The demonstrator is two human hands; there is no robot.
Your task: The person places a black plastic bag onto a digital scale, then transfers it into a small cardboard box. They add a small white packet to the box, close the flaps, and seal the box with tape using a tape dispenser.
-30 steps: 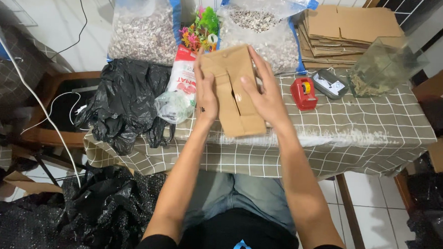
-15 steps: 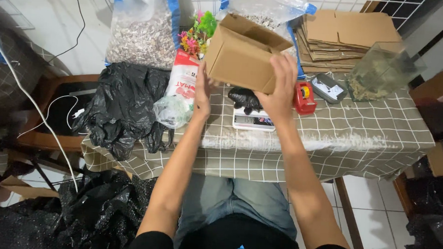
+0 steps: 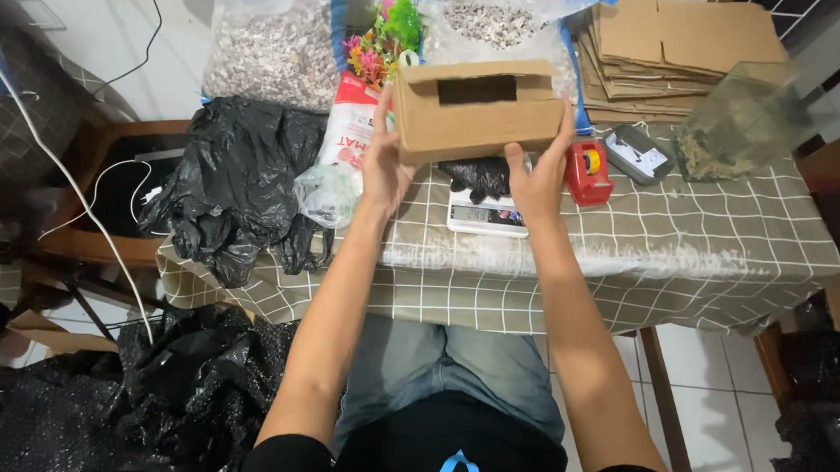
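Observation:
I hold a small brown cardboard box (image 3: pixel 478 111) up in the air over the table, long side level, a gap between its top flaps facing me. My left hand (image 3: pixel 382 165) grips its left end and my right hand (image 3: pixel 539 173) grips its right end from below. Right under the box a white digital scale (image 3: pixel 487 213) lies on the checked tablecloth (image 3: pixel 684 248), with a small black bag (image 3: pixel 479 176) resting on its platform.
A red tape dispenser (image 3: pixel 588 170) and a dark flat device (image 3: pixel 637 154) lie right of the scale. Flat cardboard sheets (image 3: pixel 674 44), a clear bag (image 3: pixel 741 123), two gravel bags (image 3: pixel 272 45), plastic plants (image 3: pixel 383 38) and black bags (image 3: pixel 238 176) crowd the table; more black bags (image 3: pixel 163 395) lie on the floor.
The box went from lying flat under both hands to lifted clear of the table, then turned level with its flaps facing me. The scale and black bag beneath came into sight.

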